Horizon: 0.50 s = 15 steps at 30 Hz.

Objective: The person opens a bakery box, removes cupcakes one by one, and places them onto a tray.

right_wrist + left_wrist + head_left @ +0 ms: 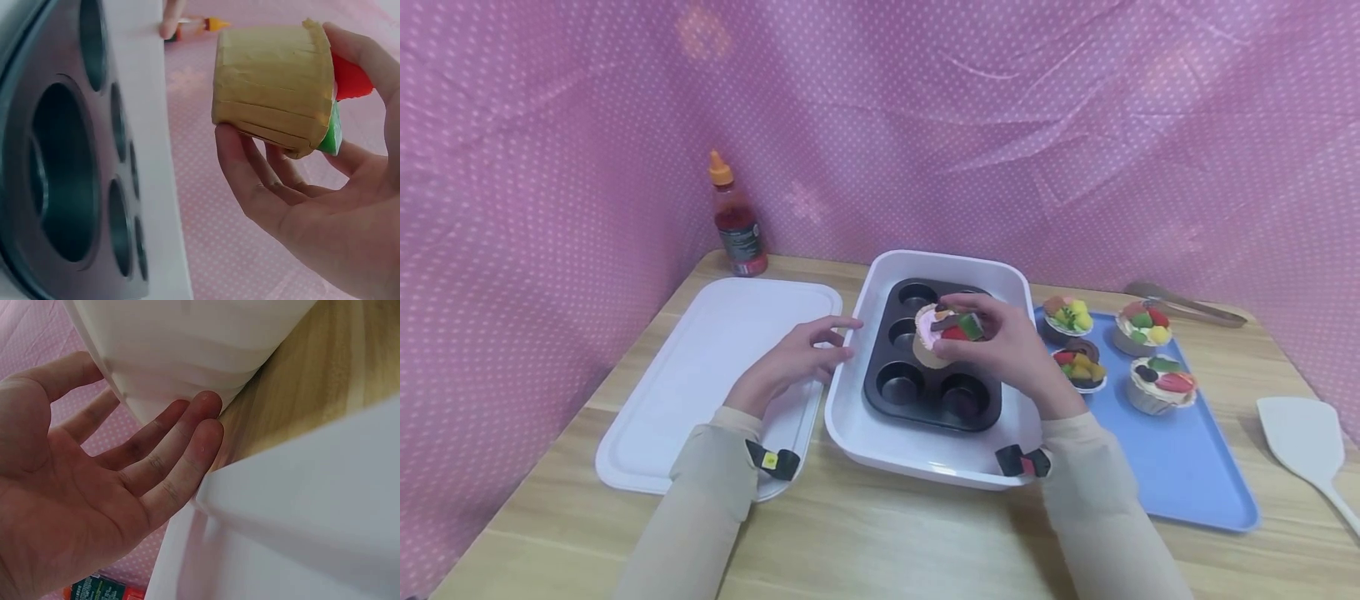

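My right hand (pixel 1011 346) grips a cupcake (pixel 272 84) with a tan paper wrapper and red and green toppings, tilted above a dark muffin tin (pixel 928 396). In the right wrist view, fingers and thumb hold its sides, and the tin's hollows face it from the left. The tin lies inside a deep white tray (pixel 917 462). My left hand (pixel 793 362) is at that tray's left side, its fingers loosely bent. In the left wrist view, the fingertips (pixel 206 440) rest by the tray's outer wall and thumb and forefinger reach its rim.
On the left lies a flat white tray (pixel 722 358), with a sauce bottle (pixel 739 225) behind it. A blue tray (pixel 1180 467) on the right bears several cupcakes (pixel 1161 385). Metal tongs (pixel 1187 304) lie behind it, and a white spatula (pixel 1303 437) is at the far right.
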Each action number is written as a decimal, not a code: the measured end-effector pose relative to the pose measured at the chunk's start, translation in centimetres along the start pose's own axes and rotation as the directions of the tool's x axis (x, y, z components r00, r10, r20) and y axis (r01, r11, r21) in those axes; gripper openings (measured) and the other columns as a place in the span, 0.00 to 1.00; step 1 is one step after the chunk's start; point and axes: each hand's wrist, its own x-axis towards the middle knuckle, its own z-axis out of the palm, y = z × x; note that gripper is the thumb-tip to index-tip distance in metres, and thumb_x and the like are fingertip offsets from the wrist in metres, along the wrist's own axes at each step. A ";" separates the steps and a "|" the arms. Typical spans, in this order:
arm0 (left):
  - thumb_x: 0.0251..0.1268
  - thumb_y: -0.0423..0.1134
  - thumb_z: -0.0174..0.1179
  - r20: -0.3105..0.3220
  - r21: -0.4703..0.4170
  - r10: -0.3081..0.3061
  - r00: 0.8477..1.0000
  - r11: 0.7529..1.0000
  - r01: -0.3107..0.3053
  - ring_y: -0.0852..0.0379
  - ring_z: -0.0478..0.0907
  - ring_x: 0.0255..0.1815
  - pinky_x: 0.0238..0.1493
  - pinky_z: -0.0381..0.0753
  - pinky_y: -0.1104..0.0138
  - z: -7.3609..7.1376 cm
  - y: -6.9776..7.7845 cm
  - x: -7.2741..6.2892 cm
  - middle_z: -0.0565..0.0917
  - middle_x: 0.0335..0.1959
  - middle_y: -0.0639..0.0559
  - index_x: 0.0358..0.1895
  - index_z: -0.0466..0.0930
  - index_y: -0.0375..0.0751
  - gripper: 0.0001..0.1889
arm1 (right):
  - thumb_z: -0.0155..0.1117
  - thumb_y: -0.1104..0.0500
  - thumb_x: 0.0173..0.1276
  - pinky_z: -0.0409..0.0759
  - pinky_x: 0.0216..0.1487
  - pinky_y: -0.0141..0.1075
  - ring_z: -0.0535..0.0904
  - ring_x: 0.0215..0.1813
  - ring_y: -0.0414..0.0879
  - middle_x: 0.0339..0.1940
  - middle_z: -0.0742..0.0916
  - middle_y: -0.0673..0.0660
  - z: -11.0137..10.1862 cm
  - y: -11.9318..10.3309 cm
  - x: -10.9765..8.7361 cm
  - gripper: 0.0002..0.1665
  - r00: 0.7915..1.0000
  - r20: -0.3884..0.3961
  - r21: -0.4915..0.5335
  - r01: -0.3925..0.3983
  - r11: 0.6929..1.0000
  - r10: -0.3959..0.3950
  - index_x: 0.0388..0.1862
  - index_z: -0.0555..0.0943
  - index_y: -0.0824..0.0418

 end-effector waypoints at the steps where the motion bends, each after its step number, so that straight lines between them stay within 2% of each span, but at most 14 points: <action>1: 0.71 0.41 0.61 0.002 0.001 0.001 1.000 1.000 -0.001 0.46 0.83 0.49 0.48 0.87 0.59 0.0 0.0 0.0 0.75 0.63 0.38 0.72 0.71 0.57 0.27 | 0.81 0.47 0.55 0.70 0.72 0.55 0.71 0.74 0.55 0.65 0.82 0.53 -0.2 -0.2 -0.2 0.38 1.000 -0.006 -0.005 -0.003 1.000 0.002 0.66 0.79 0.46; 4: 0.71 0.41 0.61 0.007 -0.002 0.005 1.000 1.000 -0.005 0.46 0.83 0.49 0.47 0.87 0.59 0.1 0.0 0.0 0.75 0.63 0.37 0.72 0.71 0.56 0.27 | 0.81 0.47 0.55 0.74 0.65 0.51 0.76 0.66 0.52 0.64 0.82 0.51 -1.0 -0.8 -0.7 0.39 1.000 -0.023 -0.015 0.000 1.000 0.000 0.67 0.79 0.46; 9: 0.71 0.42 0.61 0.011 0.001 0.007 1.000 1.000 -0.007 0.46 0.82 0.49 0.47 0.87 0.59 0.2 0.0 0.0 0.75 0.64 0.37 0.72 0.71 0.56 0.27 | 0.79 0.50 0.57 0.77 0.48 0.35 0.80 0.50 0.48 0.58 0.84 0.52 -2.5 -1.5 -1.7 0.38 0.998 -0.048 -0.025 0.028 0.999 -0.029 0.68 0.78 0.48; 12: 0.71 0.43 0.62 0.011 0.006 0.004 1.000 1.000 -0.004 0.46 0.82 0.49 0.47 0.87 0.59 0.1 -0.1 0.1 0.75 0.64 0.37 0.72 0.71 0.56 0.27 | 0.79 0.51 0.58 0.78 0.45 0.32 0.81 0.48 0.45 0.56 0.85 0.53 -3.4 -1.7 -2.3 0.38 0.997 -0.074 -0.034 0.032 0.999 -0.035 0.68 0.78 0.47; 15: 0.71 0.43 0.62 0.009 0.008 0.002 1.000 1.000 -0.002 0.47 0.82 0.48 0.48 0.87 0.59 0.0 -0.3 0.1 0.74 0.64 0.37 0.72 0.70 0.56 0.28 | 0.79 0.52 0.59 0.75 0.52 0.30 0.79 0.56 0.42 0.61 0.83 0.52 -4.2 -1.7 -2.9 0.38 0.994 -0.103 -0.023 0.020 1.000 -0.023 0.69 0.77 0.47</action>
